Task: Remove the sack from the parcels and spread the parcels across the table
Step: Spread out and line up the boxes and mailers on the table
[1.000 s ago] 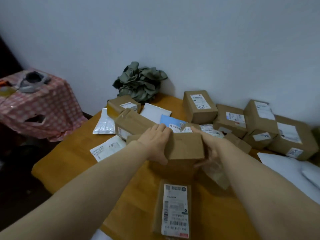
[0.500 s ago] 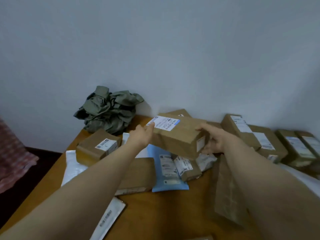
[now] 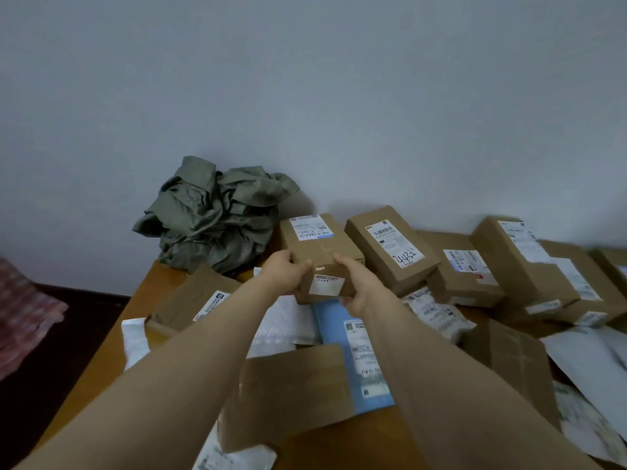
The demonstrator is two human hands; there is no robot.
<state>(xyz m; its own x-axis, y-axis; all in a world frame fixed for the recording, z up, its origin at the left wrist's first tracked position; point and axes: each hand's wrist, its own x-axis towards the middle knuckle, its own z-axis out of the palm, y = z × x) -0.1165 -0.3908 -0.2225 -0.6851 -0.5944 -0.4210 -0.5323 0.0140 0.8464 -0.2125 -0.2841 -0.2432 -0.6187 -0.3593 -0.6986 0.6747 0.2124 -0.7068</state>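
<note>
The crumpled grey-green sack (image 3: 217,215) lies at the table's far left corner against the wall, apart from the parcels. Both hands grip a brown cardboard box (image 3: 320,249) with a white label, held at the back of the table right of the sack. My left hand (image 3: 283,271) clasps its near left corner and my right hand (image 3: 356,283) its near right corner. Brown boxes (image 3: 390,249) (image 3: 464,276) (image 3: 532,262) line the wall to the right. A blue mailer (image 3: 359,351) and white mailers (image 3: 288,327) lie flat under my arms.
The wooden table (image 3: 112,347) ends at its left edge, with a dark floor and a pink checked cloth (image 3: 23,313) beyond. More flat brown parcels (image 3: 295,391) and white bags (image 3: 590,364) cover the near and right side. The wall stands right behind the boxes.
I have carried the brown box from the table's middle up and toward the back, beside the sack. The view has tilted up toward the wall.
</note>
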